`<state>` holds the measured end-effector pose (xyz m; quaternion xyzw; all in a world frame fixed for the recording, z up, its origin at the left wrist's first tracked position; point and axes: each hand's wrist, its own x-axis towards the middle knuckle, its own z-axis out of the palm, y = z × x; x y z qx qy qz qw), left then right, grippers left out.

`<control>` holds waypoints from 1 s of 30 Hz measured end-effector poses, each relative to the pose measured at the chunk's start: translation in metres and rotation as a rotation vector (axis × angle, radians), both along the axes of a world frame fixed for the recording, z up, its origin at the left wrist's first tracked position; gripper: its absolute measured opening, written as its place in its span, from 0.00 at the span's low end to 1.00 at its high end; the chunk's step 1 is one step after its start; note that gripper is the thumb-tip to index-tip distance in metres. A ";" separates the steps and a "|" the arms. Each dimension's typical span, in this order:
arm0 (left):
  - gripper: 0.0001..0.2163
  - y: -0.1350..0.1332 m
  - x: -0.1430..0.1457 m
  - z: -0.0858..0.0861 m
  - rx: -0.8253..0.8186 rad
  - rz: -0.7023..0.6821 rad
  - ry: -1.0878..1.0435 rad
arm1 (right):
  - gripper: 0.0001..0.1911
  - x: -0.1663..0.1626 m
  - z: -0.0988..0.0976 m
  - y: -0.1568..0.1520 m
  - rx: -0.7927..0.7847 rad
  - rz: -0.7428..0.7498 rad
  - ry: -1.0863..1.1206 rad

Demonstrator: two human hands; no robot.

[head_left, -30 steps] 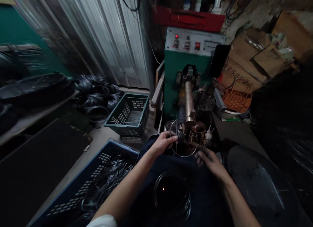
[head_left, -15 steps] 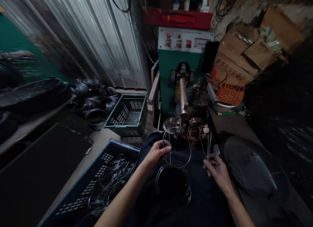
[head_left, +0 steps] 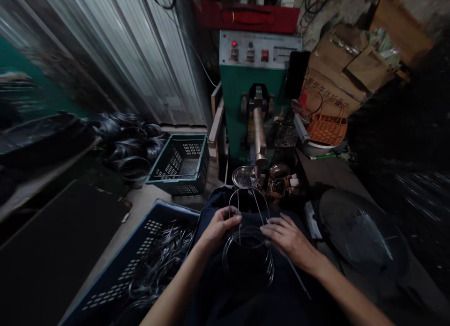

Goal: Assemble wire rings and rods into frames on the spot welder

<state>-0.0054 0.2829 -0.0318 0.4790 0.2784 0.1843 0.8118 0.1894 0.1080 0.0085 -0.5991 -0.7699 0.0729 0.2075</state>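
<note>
Along the far left runs a corrugated metal wall [head_left: 140, 49], with a green-painted wall [head_left: 21, 68] beyond it. Straight ahead stands a green machine [head_left: 253, 101] under a red shelf [head_left: 246, 17]. To the far right, cardboard boxes [head_left: 351, 68] and a wicker basket [head_left: 326, 129] sit against a rough, patchy wall [head_left: 326, 12]. A green plastic crate [head_left: 177, 166] stands on the concrete floor [head_left: 137, 199]. The light is dim, and the right side falls into deep shadow.

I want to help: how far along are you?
Done: seemingly the shiny round wire piece beside the green metal machine. In hand: a thin silver wire hoop, held by left hand and right hand. Remaining: dark wire rings on the lap and wires in the blue plastic crate.
</note>
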 end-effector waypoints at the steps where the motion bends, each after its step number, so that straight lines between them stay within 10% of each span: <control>1: 0.13 0.000 0.000 -0.001 -0.003 0.001 -0.001 | 0.20 -0.001 0.000 0.002 0.011 0.000 -0.048; 30: 0.11 -0.002 0.016 0.002 -0.060 0.039 -0.154 | 0.15 0.015 0.014 0.021 0.011 0.047 -0.085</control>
